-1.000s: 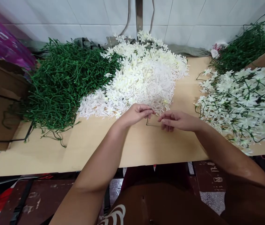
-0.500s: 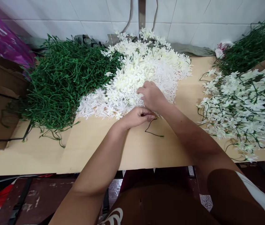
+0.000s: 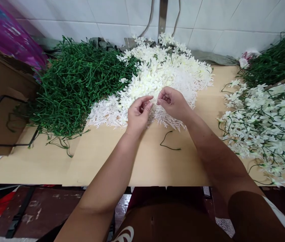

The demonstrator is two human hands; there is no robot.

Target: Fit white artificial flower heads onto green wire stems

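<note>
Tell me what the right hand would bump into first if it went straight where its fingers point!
Probably the left hand; its fingertips face the right hand. Depth is unclear, so it might brush the white flowers instead.

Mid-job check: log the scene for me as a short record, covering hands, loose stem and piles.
Left hand: fingers curled, in front of the white pile; grip unclear
Right hand: facing the left hand, fingertips close to it; grip unclear
Loose stem: green, bent, on bare table between the forearms
Centre: white pile of flowers
Left: green pile of stems, touching the white pile
Right: stemmed flowers, more green stems behind
</note>
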